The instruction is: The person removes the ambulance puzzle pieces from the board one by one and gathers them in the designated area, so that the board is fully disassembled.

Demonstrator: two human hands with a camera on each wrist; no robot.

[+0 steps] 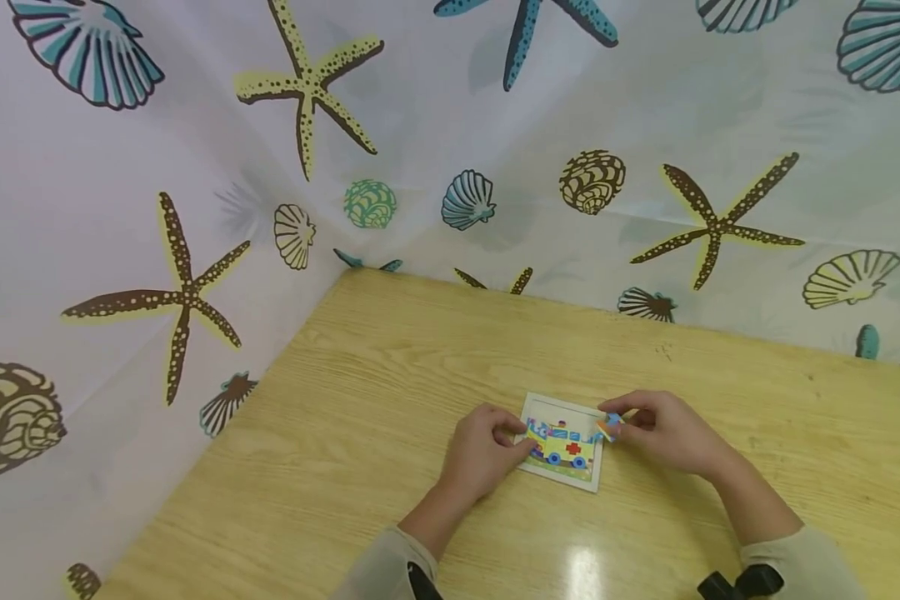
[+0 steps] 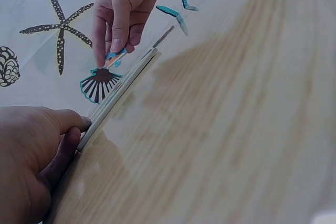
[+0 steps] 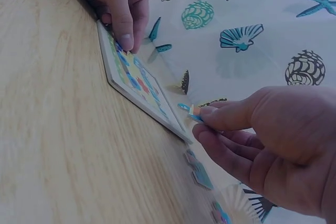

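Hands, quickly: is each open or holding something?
Left hand: closed, holding the puzzle board at its edge.
Right hand: closed, pinching a puzzle piece.

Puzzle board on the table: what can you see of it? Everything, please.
The puzzle board is a thin, four-sided panel with a pale frame, perhaps wood or card. Inside is a yellow ambulance with a red cross and blue wheels; above it, the background is plain and pale, so pieces may be missing. It seems to lie flat on the table, and the left hand holds its left side.

Red cross sign [image 1: 573,448] on yellow puzzle ambulance [image 1: 556,447].
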